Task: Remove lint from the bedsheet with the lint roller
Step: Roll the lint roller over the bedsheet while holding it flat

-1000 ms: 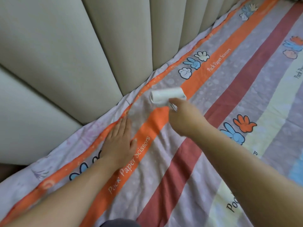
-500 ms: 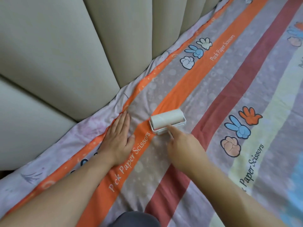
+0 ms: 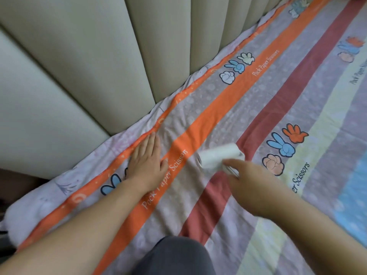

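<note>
Gripping the handle of the white cylindrical lint roller, my right hand has its fingers curled round the stem, with the forefinger stretched toward the roll. The roll is blurred; it lies across the pale grey dotted band of the striped, printed fabric bedsheet, between the broad orange stripe and the dark red stripe, its far end just at the red stripe's edge. I cannot tell how firmly it bears on the cloth.

My left hand lies flat, palm down, on the bedsheet to the left of the roller and apart from it. Its fingers are straight and close together, pointing toward the beige padded panelled headboard; the thumb is spread out and touches the broad orange stripe beside the white words "Pock Paper Scissors". It holds nothing.

Just right of the roller, past the red stripe, sits a print of three cartoon hands: blue, orange and peach. At the bottom edge, between my forearms, shows a piece of dark grey clothing.
</note>
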Tool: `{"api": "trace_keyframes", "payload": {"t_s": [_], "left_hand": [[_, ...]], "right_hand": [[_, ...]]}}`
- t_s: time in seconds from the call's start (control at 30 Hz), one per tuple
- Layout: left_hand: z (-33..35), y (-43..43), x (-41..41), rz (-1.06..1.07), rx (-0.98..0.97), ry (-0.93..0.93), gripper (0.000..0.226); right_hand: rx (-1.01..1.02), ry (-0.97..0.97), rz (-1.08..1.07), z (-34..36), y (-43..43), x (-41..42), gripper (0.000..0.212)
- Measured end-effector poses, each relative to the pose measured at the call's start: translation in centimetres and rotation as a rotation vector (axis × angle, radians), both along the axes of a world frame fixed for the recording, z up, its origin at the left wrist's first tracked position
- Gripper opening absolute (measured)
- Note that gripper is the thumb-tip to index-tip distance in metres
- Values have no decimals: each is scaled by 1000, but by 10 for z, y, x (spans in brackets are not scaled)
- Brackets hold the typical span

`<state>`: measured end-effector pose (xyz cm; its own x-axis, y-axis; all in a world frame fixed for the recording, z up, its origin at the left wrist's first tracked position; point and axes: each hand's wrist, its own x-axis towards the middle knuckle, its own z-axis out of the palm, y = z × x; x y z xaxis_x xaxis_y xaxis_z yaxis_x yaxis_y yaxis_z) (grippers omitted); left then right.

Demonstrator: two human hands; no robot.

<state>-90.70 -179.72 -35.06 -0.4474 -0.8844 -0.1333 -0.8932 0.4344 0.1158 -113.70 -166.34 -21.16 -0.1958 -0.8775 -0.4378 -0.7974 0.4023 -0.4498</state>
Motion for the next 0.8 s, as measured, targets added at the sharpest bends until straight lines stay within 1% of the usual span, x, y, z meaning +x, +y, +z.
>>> {"api": "trace_keyframes", "payload": {"t_s": [0.03,0.07,0.1,0.13,0.2,0.3,0.4,0.5,0.53,0.67,0.8], "left_hand": [[-1,5,7,0,0,-27,92],[-2,8,14,9,-15,-54,93],[-3,8,20,29,-43,-70,92],[-3,7,24,57,-64,-75,92],[-6,1,33,75,-33,-84,93],[-19,-5,41,19,-35,-78,89],[-25,-5,39,32,-48,-80,87],[-24,-3,37,50,-50,-74,92],[-22,-3,36,60,-41,-67,94],[-19,-1,36,72,-57,-31,96],[-20,0,36,73,-38,-44,97]], "right_hand": [[-28,-18,14,7,-15,11,39],[-64,-13,3,-1,-37,27,40],[-139,-30,-15,-3,-53,36,41],[-129,-39,-11,-19,-71,49,41],[-144,-78,-20,-37,-108,69,43],[-150,-11,18,-53,-129,80,44],[-100,61,46,-60,-115,77,42],[-18,57,75,-62,-77,65,32],[-5,54,80,-64,-62,62,32],[35,52,119,-57,-16,51,45],[91,57,164,-46,15,39,43]]}}
